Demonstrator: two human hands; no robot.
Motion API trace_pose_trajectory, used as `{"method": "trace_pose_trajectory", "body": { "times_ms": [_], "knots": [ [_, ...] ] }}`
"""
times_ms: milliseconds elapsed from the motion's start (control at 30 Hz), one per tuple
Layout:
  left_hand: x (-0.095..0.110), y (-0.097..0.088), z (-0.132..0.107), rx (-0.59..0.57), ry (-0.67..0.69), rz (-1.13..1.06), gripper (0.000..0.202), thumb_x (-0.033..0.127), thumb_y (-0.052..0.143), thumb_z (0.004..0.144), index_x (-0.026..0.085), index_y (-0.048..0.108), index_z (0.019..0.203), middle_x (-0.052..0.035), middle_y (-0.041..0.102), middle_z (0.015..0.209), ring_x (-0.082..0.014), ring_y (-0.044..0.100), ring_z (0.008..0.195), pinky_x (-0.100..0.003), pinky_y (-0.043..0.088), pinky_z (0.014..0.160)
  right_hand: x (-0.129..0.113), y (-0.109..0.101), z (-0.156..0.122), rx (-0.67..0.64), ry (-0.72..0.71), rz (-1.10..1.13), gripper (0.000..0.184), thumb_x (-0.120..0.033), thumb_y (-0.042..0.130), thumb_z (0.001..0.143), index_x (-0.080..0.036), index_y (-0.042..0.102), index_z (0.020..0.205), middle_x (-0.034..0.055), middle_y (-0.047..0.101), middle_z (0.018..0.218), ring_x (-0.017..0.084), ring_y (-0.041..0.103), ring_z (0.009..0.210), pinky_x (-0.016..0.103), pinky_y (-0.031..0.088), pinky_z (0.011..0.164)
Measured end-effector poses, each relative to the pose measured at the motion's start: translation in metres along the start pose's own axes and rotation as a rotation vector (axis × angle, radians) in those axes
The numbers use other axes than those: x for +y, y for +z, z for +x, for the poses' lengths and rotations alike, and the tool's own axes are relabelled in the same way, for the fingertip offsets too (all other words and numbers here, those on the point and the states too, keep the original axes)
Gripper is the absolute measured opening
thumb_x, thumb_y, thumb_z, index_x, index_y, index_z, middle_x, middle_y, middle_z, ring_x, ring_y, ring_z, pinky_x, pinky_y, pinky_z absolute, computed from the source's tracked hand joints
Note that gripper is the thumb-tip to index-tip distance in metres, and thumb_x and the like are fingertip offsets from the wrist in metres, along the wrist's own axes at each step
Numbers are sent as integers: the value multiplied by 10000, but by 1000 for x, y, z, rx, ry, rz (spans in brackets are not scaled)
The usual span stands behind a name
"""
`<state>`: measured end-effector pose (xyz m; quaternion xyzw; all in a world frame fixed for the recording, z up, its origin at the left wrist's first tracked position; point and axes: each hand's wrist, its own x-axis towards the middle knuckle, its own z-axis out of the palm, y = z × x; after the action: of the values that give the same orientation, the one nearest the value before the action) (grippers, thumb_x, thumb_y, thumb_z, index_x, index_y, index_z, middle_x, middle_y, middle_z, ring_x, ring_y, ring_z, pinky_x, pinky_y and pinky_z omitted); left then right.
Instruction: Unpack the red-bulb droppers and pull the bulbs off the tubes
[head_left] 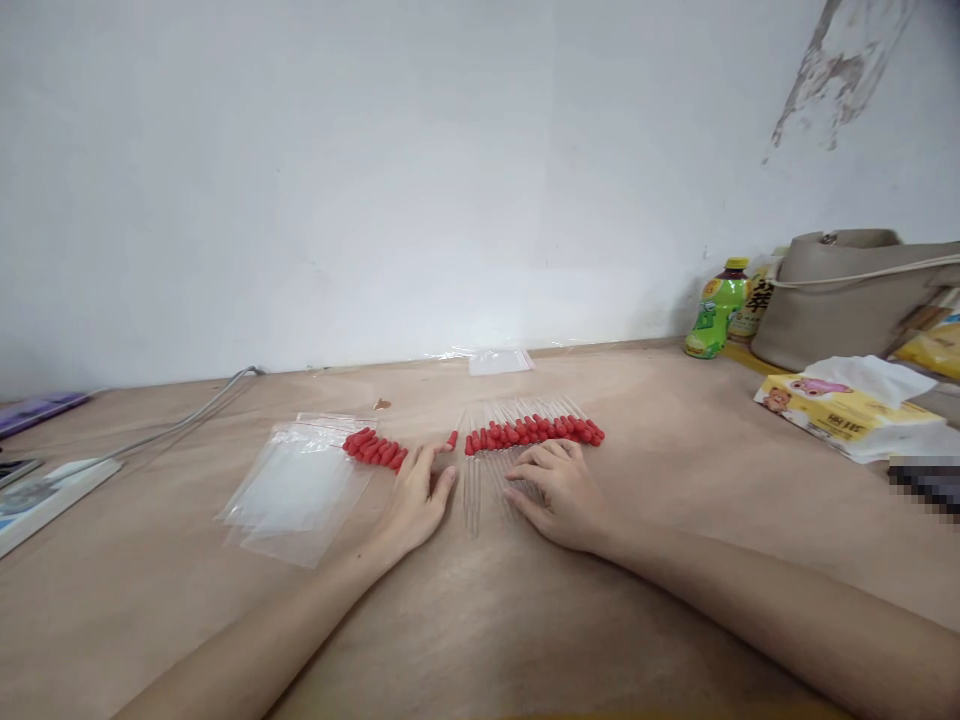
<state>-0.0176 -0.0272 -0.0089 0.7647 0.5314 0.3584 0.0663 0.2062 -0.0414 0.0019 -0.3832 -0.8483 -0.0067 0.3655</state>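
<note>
Glass droppers with red rubber bulbs lie in two rows on the brown table. The bigger row is in front of my right hand, whose curled fingers rest on the clear glass stems. A smaller row lies by my left hand, which lies flat with fingers stretched out beside a single dropper. A stack of clear zip bags sits left of my left hand, with the smaller row partly on it.
Another clear bag lies near the wall. At right stand a green bottle, a beige handbag and a tissue pack. A power strip with a grey cable is at left.
</note>
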Motion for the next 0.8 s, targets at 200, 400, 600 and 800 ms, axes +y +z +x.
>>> {"method": "trace_pose_trajectory", "body": {
  "times_ms": [200,400,600,800],
  "knots": [
    [8,-10,7,-136,93,23,416,286,506,801,225,408,1201,-93,399,1264,-244,360,1198,-429,329,979,24,-13,-18,29,-49,41,146,-292,574,773,-201,631,873,55,590,886,185,495,837,370,348,767],
    [14,-24,-2,-463,193,103,997,607,596,648,248,41,1395,-103,4,1469,-307,-21,1336,-501,173,1046,24,-15,-21,26,-49,46,145,-289,586,765,-210,632,879,50,580,903,180,495,853,374,353,782],
    [7,-15,1,-398,189,91,1025,629,588,634,203,51,1396,-131,34,1464,-315,31,1334,-480,194,1046,23,-14,-21,19,-56,43,131,-291,587,764,-212,636,856,45,580,895,177,497,850,372,353,780],
    [1,-8,33,-35,-145,159,404,402,372,853,137,433,1151,-141,499,1175,-232,507,1072,-382,410,885,23,-14,-21,25,-51,39,118,-283,580,769,-213,641,842,48,582,884,178,502,842,375,355,784]
  ]
}}
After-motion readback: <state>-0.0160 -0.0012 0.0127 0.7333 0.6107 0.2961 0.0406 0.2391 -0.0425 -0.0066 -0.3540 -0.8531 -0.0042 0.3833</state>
